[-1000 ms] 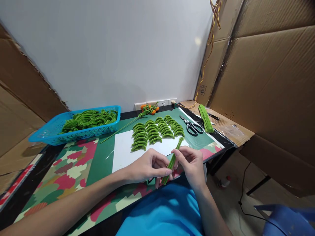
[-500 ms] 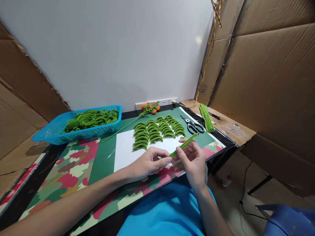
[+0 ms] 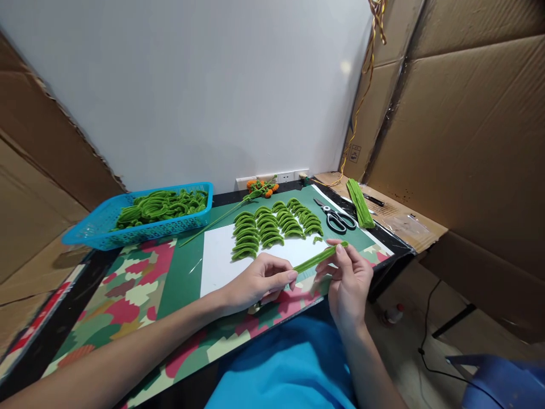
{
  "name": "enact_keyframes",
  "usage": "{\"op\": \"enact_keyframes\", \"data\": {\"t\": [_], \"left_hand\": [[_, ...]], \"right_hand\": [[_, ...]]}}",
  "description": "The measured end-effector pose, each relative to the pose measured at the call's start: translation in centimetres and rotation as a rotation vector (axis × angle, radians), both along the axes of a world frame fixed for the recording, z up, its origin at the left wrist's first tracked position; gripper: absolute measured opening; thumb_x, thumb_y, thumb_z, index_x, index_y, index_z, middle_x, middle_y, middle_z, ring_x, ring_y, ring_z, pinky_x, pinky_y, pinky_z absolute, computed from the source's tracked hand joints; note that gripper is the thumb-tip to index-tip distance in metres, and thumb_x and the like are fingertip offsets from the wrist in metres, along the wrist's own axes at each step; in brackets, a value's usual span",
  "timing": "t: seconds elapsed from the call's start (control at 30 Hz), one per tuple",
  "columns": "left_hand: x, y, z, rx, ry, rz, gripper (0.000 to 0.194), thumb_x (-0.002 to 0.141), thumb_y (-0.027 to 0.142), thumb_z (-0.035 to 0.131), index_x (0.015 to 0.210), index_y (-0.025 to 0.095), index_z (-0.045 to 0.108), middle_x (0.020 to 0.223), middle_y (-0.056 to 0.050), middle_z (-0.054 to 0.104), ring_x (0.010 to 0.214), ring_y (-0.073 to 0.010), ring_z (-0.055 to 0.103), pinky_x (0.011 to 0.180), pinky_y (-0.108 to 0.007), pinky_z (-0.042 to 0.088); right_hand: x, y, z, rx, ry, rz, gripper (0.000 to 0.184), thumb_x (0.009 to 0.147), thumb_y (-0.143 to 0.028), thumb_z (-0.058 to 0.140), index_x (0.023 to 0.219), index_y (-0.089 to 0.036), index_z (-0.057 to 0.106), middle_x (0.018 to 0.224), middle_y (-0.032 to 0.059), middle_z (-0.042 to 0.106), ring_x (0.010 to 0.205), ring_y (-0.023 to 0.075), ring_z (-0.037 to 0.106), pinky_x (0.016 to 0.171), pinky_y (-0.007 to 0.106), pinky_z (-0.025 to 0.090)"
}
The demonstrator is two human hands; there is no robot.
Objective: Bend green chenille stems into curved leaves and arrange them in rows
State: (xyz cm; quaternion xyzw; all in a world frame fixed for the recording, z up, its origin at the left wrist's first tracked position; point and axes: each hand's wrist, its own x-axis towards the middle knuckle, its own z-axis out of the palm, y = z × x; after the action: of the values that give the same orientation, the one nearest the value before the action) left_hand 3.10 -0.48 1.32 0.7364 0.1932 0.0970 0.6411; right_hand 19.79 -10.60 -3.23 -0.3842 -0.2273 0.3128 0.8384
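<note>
A small bundle of green pipe cleaners is stretched between my hands above the table's front edge. My left hand pinches its lower left end between thumb and fingers. At the upper right end, my right hand grips it with thumb and fingertips. Just beyond lie several curved green pipe-cleaner pieces, laid out in columns on a white sheet. One short green scrap rests on the sheet close to my right hand.
Black-handled scissors lie right of the columns, beside a bundle of straight green pipe cleaners. A blue basket of green pieces stands at left. An orange-and-green stem lies at the back. Cardboard walls flank the table.
The bundle has turned from steep to nearly level. My right hand has slid along to its far end, moving right, while my left hand keeps hold of the near end.
</note>
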Motion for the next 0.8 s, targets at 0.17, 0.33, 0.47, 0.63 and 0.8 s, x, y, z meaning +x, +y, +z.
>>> {"op": "enact_keyframes", "data": {"t": [0.17, 0.33, 0.47, 0.63, 0.8], "left_hand": [[0.0, 0.0, -0.4, -0.12, -0.019, 0.011, 0.042, 0.102, 0.048, 0.066, 0.077, 0.014, 0.064, 0.053, 0.007, 0.043, 0.042, -0.0063, 0.04, 0.045, -0.019, 0.029], [0.0, 0.1, -1.0, -0.218, -0.069, 0.052, 0.043, 0.1, 0.048, 0.069, 0.074, 0.014, 0.06, 0.057, 0.007, 0.042, 0.042, -0.0063, 0.043, 0.041, -0.018, 0.028], [0.1, 0.0, -0.7, -0.178, -0.072, 0.051, 0.044, 0.101, 0.049, 0.068, 0.075, 0.015, 0.06, 0.058, 0.006, 0.045, 0.042, -0.0066, 0.046, 0.04, -0.017, 0.031], [0.2, -0.2, -0.2, -0.098, -0.021, 0.055, 0.044, 0.102, 0.051, 0.067, 0.077, 0.015, 0.06, 0.057, 0.005, 0.051, 0.042, -0.0065, 0.047, 0.041, -0.016, 0.033], [0.2, -0.3, -0.3, -0.111, -0.034, 0.078, 0.045, 0.101, 0.052, 0.067, 0.076, 0.016, 0.059, 0.056, 0.005, 0.052, 0.041, -0.0075, 0.05, 0.039, -0.016, 0.037]], "right_hand": [[0.3, -0.2, -0.4, 0.005, -0.059, -0.076, 0.032, 0.096, -0.045, 0.076, 0.109, -0.016, 0.079, 0.056, -0.0035, 0.063, 0.044, 0.0119, 0.055, 0.041, 0.022, 0.046], [1.0, -0.2, -0.7, -0.015, -0.13, -0.012, 0.041, 0.099, -0.046, 0.074, 0.129, -0.018, 0.076, 0.057, -0.0071, 0.059, 0.042, 0.0103, 0.054, 0.042, 0.023, 0.046], [0.9, -0.1, -0.5, -0.022, -0.143, -0.095, 0.052, 0.096, -0.043, 0.077, 0.141, -0.019, 0.07, 0.064, -0.0061, 0.061, 0.049, 0.0109, 0.056, 0.045, 0.024, 0.047], [0.7, -0.2, 0.2, 0.033, -0.083, -0.153, 0.058, 0.088, -0.035, 0.084, 0.143, -0.022, 0.068, 0.074, -0.0052, 0.062, 0.06, 0.0113, 0.06, 0.054, 0.023, 0.056], [2.0, -1.1, 1.3, 0.0, 0.158, 0.196, 0.053, 0.078, -0.031, 0.087, 0.128, -0.025, 0.07, 0.087, -0.0025, 0.069, 0.06, 0.0088, 0.057, 0.053, 0.02, 0.055]]}}
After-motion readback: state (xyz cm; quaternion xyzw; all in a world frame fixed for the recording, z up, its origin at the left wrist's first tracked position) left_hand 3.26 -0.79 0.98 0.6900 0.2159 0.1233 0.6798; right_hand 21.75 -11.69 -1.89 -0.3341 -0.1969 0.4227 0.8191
